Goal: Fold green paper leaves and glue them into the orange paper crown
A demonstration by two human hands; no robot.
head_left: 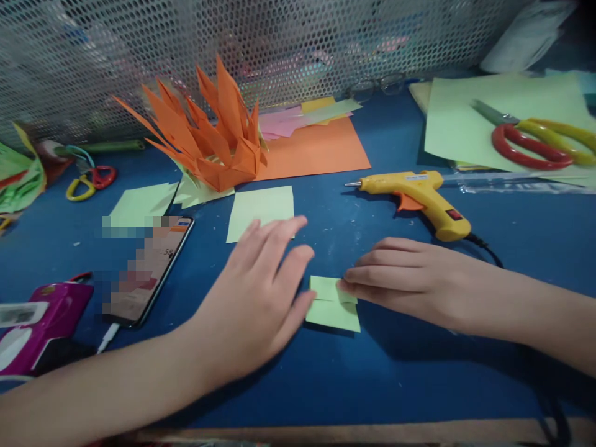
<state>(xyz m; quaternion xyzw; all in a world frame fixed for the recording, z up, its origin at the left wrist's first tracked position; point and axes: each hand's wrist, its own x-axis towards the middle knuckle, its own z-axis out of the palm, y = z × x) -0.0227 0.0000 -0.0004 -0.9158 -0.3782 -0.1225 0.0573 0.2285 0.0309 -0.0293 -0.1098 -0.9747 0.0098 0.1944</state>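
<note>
A small folded piece of light green paper (pixel 333 305) lies on the blue table (pixel 372 366) in front of me. My left hand (pixel 261 292) rests on its left edge with the fingers stretched out flat. From the right, my right hand (pixel 400 279) presses its fingertips, held close together, on the paper's folded flap. Just behind my left hand lies a square of light green paper (pixel 261 211).
An orange spiky folded paper model (pixel 209 136) stands at the back, by an orange sheet (pixel 316 149). A yellow glue gun (pixel 419 198) lies behind my right hand. Scissors (pixel 535 139) rest on green paper (pixel 465 118) at right. A phone (pixel 149 267) and a magenta device (pixel 41 323) lie at left.
</note>
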